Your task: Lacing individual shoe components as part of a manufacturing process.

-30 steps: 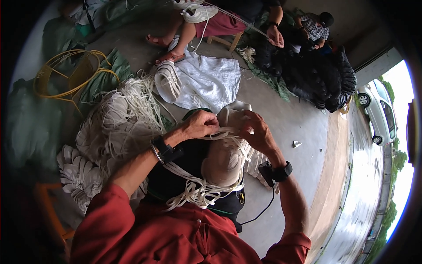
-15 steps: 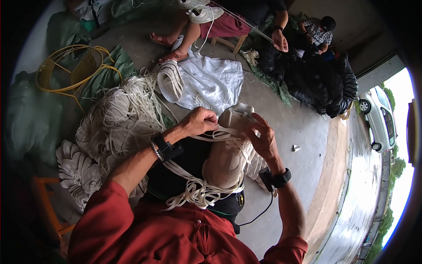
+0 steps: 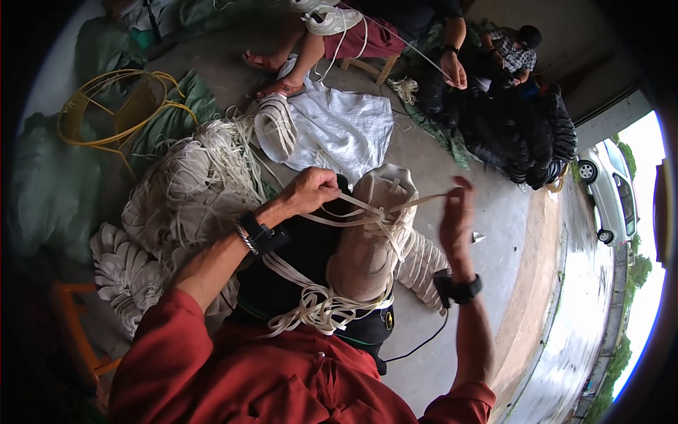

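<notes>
A pale sneaker rests on my lap, its open collar pointing away from me. My left hand is closed in a pinch on a flat cream shoelace at the shoe's left. On the right side, my right hand grips the other end of the lace, pulled taut across the shoe; its fingers are somewhat smeared by motion. The two lace lengths cross over the shoe's eyelets. A loose bundle of spare laces lies across my thighs below the toe. Beside the shoe, on its right, is a stack of pale shoe pieces.
A large heap of laces and shoe parts lies at my left, before a yellow chair frame. A white cloth covers floor ahead. Another person's hand pulls a lace nearby. Black shoes are piled far right.
My right hand has swung outward to the right, drawing its lace end taut. My left hand has shifted slightly left. The co-worker's hand has moved a little too.
</notes>
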`<action>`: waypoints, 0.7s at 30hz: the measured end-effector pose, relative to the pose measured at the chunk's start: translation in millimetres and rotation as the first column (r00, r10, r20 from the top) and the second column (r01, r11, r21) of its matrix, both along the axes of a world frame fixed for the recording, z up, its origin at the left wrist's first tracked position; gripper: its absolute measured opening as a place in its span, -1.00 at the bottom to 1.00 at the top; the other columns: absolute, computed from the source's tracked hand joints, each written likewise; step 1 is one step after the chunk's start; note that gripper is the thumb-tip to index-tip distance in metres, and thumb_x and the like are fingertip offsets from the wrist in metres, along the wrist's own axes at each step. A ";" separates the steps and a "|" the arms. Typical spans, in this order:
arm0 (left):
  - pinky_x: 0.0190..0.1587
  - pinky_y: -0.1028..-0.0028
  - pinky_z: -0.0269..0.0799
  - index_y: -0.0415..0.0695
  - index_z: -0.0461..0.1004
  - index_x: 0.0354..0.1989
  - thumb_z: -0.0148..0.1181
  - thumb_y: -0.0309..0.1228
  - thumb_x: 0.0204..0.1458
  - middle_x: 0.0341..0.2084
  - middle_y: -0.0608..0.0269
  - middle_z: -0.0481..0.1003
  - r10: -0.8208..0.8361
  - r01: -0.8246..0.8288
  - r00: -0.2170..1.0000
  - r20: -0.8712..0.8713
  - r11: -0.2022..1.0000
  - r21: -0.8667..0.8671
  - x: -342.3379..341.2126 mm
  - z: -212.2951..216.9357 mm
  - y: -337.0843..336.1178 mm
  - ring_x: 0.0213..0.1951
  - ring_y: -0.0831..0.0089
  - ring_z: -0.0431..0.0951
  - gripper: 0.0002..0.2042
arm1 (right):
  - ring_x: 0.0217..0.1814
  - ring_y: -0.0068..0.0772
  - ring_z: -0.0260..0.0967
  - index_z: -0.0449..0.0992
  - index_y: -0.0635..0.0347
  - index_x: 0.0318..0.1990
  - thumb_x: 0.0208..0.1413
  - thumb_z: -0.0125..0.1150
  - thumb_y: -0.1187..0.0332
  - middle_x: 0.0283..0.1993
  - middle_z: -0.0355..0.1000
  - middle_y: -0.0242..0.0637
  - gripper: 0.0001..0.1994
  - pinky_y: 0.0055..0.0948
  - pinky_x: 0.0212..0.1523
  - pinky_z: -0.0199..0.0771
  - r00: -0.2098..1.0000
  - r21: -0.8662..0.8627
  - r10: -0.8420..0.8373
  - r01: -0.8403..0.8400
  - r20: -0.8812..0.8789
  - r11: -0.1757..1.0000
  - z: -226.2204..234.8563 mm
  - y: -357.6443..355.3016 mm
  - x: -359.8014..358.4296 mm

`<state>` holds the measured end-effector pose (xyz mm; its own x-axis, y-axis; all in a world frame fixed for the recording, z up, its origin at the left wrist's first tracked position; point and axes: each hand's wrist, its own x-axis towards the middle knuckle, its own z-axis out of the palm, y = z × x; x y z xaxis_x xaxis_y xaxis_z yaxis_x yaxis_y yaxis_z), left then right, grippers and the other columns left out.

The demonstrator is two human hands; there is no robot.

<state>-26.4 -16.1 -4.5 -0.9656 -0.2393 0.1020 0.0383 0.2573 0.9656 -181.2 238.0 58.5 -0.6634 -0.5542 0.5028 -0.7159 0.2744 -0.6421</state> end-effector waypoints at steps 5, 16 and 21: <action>-0.59 0.53 0.16 -0.21 0.31 -0.65 0.09 -0.51 -0.16 -0.76 0.38 0.27 0.133 -0.131 0.991 0.006 0.985 -0.116 41.8 -8.8 -58.9 -0.65 0.66 0.20 -0.88 | -0.28 -0.05 0.18 0.24 0.34 -0.28 0.09 -0.15 0.54 -0.23 0.20 -0.01 -0.93 -0.24 -0.24 0.23 0.826 0.161 -0.252 0.377 -0.504 0.912 -0.5 93.8 -56.7; -0.54 0.36 0.20 -0.21 0.24 -0.60 -0.06 -0.55 -0.15 -0.72 0.09 0.27 0.739 -0.702 0.637 -0.218 0.440 -0.560 156.3 -96.0 -245.3 -0.63 0.37 0.23 -0.94 | -0.32 0.10 0.27 0.38 0.38 -0.36 0.13 -0.13 0.33 -0.44 0.32 0.06 -0.75 -0.14 -0.28 0.26 0.336 0.125 -0.751 0.937 -0.568 0.325 11.8 424.6 -99.2; -0.33 0.28 0.35 -0.14 0.38 -0.39 0.07 -0.49 -0.14 -0.49 0.05 0.44 0.794 -0.714 0.586 -0.162 0.413 -0.565 114.1 -105.6 -207.2 -0.39 0.06 0.44 -0.89 | -0.35 0.11 0.24 0.36 0.37 -0.42 0.16 -0.15 0.20 -0.45 0.30 0.12 -0.66 -0.12 -0.33 0.23 0.290 0.186 -0.844 0.956 -0.452 0.228 -8.1 460.8 -82.3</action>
<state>87.6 -223.3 -110.1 -0.4342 -0.8196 0.3738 -0.5304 0.5680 0.6293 -263.4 698.8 50.4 -0.7489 0.1889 0.6352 0.0894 0.9786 -0.1855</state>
